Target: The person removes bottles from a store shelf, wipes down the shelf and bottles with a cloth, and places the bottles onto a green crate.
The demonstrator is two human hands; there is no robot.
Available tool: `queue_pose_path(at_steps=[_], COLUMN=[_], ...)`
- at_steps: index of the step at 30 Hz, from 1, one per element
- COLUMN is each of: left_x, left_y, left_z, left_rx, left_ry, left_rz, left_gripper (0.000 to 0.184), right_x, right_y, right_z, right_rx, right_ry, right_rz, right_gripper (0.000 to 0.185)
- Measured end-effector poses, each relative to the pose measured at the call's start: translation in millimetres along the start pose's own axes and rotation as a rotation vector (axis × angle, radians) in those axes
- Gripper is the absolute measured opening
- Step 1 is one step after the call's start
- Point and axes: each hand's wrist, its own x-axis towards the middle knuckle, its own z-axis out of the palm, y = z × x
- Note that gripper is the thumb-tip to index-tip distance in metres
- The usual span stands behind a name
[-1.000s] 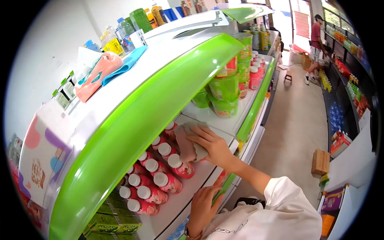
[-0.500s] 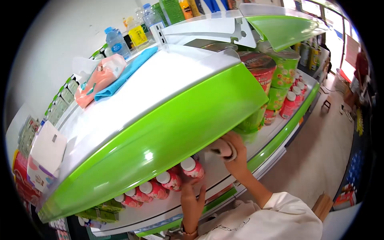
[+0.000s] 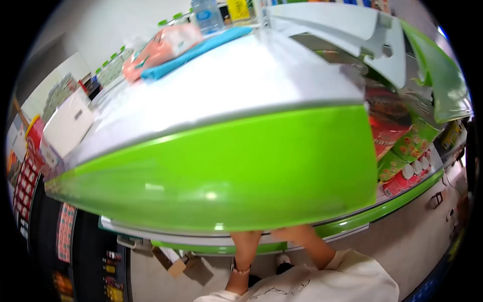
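Note:
Both my hands reach under the green-edged shelf [image 3: 251,161]. Only the wrist end of my left hand [image 3: 246,240] shows, with a bracelet below it; its fingers are hidden by the green edge. Beside it on the right, part of my right hand [image 3: 294,234] shows, its fingers hidden too. Whatever either hand holds is out of sight. On the white shelf top lie a pink tissue pack [image 3: 166,45] and a folded blue cloth [image 3: 196,53].
Right of the green edge stand green noodle cups [image 3: 415,138] and pink bottles with white caps [image 3: 400,182]. A clear water bottle [image 3: 206,16] stands at the back. An open cardboard box [image 3: 173,261] is on the floor, left of my arms.
The view has swung left and come closer over the shelf top. My hands, visible before among the pink bottles, have gone behind the green edge. The grey cloth is no longer visible.

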Motion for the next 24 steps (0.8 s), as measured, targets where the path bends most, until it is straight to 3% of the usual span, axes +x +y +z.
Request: queue_pose_path(at_steps=[1,4,7,10,13,16,19,20,21,22,24], left_x=[1,16,-7,-21,-51,-86,-149,-171,-184,-218,-277], left_y=[-1,31,20,39,49,67,59,58,80,69,68], left_z=[-2,-8,-20,-54,-91,-141,-189,-207,-229,-241,-269], left_rx=[0.001,0.056,-0.142,-0.142,-0.095,-0.046,0.125,0.068,0.139,0.182,-0.1], left_ry=[-0.026,0.257,0.097,0.208,0.303,0.311,0.227,0.188,0.262,0.204,0.235], left_rz=[0.045,0.031,-0.188,-0.185,-0.207,-0.313,-0.298,-0.268,-0.367,-0.419,-0.599], left_gripper=[0.044,0.046,0.064,0.065,0.066,0.068,0.059,0.057,0.058,0.058,0.06], right_x=[-6,-26,-44,-64,-62,-80,-61,-63,-68,-75,-100], right_y=[0,-3,-2,-26,-60,-101,-172,-189,-205,-218,-234], right_z=[-6,-20,-25,-3,29,69,108,119,133,147,185], right_rx=[0.096,0.456,0.86,0.938,0.933,0.988,0.602,0.505,0.412,0.415,0.582], right_ry=[-0.002,0.06,0.252,0.729,0.819,0.322,-0.25,-0.312,-0.362,-0.432,-0.588], right_rz=[0.08,0.384,0.463,0.685,0.596,0.351,0.074,-0.054,-0.189,-0.233,-0.317], right_gripper=[0.049,0.041,0.035,0.033,0.035,0.036,0.046,0.05,0.053,0.051,0.047])
